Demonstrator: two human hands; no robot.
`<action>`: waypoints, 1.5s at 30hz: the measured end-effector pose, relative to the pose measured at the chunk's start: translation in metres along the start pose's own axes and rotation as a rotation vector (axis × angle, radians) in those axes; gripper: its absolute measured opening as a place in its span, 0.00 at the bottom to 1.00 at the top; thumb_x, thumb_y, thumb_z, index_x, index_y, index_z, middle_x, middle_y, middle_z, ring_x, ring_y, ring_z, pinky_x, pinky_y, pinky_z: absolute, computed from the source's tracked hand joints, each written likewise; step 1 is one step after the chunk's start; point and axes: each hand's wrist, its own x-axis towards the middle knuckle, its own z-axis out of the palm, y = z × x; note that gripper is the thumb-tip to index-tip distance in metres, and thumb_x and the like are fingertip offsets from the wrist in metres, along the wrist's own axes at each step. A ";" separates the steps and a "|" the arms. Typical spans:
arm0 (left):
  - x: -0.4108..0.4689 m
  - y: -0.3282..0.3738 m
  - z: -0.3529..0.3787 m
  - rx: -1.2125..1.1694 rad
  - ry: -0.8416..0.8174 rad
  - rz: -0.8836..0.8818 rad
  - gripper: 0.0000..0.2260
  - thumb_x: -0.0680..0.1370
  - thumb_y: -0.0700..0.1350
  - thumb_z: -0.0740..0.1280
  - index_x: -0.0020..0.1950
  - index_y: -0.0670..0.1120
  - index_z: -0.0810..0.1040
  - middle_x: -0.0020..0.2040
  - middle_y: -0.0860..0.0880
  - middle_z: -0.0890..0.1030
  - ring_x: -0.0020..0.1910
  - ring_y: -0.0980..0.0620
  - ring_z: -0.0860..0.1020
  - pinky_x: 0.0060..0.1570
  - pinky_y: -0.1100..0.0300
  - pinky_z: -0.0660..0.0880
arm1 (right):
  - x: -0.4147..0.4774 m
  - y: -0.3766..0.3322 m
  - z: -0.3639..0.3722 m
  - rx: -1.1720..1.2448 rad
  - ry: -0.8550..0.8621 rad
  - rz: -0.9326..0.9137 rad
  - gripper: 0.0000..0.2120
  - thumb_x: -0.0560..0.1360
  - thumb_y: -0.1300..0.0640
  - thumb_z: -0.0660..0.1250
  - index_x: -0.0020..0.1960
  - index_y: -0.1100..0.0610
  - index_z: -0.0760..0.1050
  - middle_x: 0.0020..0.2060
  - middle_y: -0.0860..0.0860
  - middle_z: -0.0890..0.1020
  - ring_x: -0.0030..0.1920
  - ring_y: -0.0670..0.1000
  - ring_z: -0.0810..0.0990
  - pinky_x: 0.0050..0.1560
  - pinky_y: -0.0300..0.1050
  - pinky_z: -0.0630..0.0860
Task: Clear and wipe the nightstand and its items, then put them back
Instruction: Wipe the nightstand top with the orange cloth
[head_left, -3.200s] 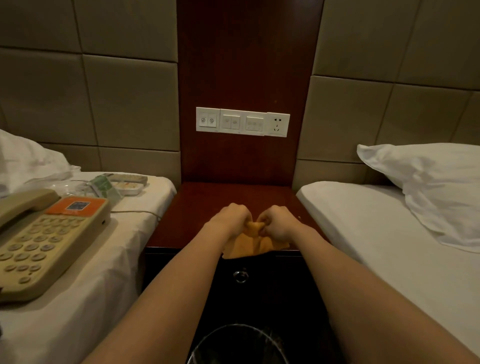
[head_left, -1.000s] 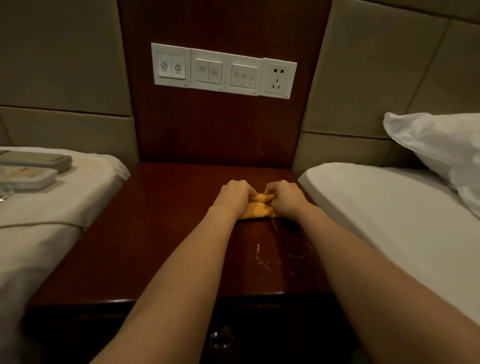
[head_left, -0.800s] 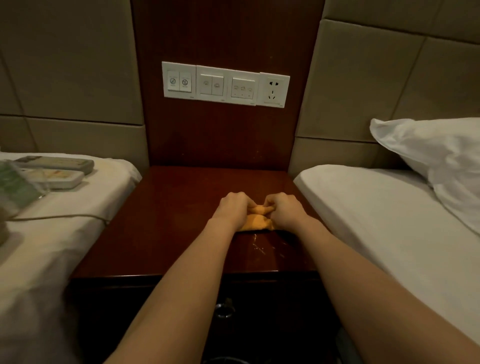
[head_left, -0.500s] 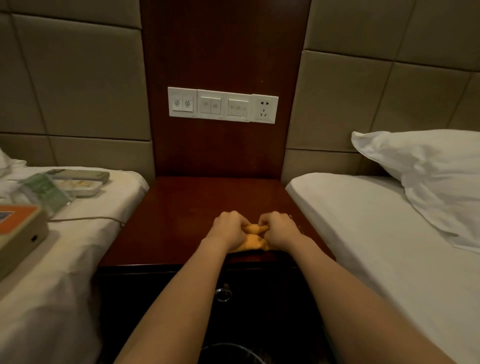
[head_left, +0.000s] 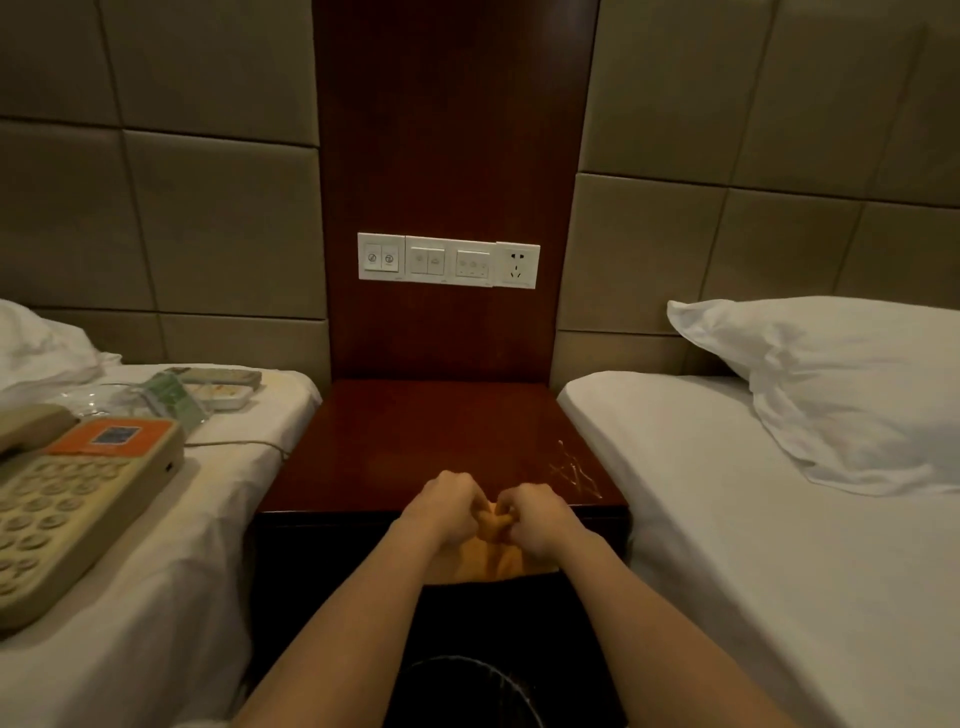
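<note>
The dark red wooden nightstand (head_left: 415, 436) stands between two beds, its top bare. An orange cloth (head_left: 491, 556) hangs over the nightstand's front edge. My left hand (head_left: 447, 501) and my right hand (head_left: 530, 512) both grip the bunched top of the cloth, knuckles close together. On the left bed lie a beige telephone (head_left: 67, 504) with an orange label, two remote controls (head_left: 218, 384), a green packet (head_left: 174, 395) and a clear glass dish (head_left: 98, 402).
A white pillow (head_left: 852, 384) lies on the right bed (head_left: 753, 545). A phone cord (head_left: 234, 444) runs across the left bed's sheet. A switch panel with a socket (head_left: 449, 260) is on the wooden wall panel. A dark bin rim (head_left: 467, 675) shows below the nightstand.
Both hands have drawn the cloth toward me from the middle right of the nightstand top to its front edge, where it now hangs over. The view has pulled back, bringing the telephone into sight.
</note>
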 end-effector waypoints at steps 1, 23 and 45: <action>-0.004 0.000 0.000 0.006 -0.011 0.005 0.15 0.77 0.34 0.59 0.59 0.45 0.80 0.54 0.45 0.79 0.46 0.49 0.76 0.44 0.59 0.75 | -0.003 0.000 0.000 0.005 -0.012 -0.015 0.06 0.75 0.64 0.61 0.45 0.59 0.76 0.46 0.57 0.78 0.48 0.58 0.76 0.47 0.54 0.75; 0.072 0.022 -0.045 -0.042 0.181 0.062 0.17 0.78 0.35 0.60 0.62 0.49 0.78 0.62 0.46 0.76 0.58 0.46 0.75 0.52 0.57 0.77 | 0.055 0.036 -0.070 0.031 0.197 -0.084 0.05 0.74 0.62 0.67 0.46 0.53 0.77 0.42 0.50 0.76 0.47 0.50 0.73 0.44 0.42 0.67; 0.383 -0.017 -0.038 -0.029 0.386 0.042 0.16 0.78 0.38 0.61 0.62 0.51 0.79 0.61 0.43 0.77 0.60 0.42 0.75 0.54 0.53 0.75 | 0.333 0.151 -0.124 -0.038 0.459 0.053 0.15 0.70 0.68 0.65 0.52 0.56 0.80 0.48 0.57 0.80 0.50 0.57 0.79 0.46 0.45 0.75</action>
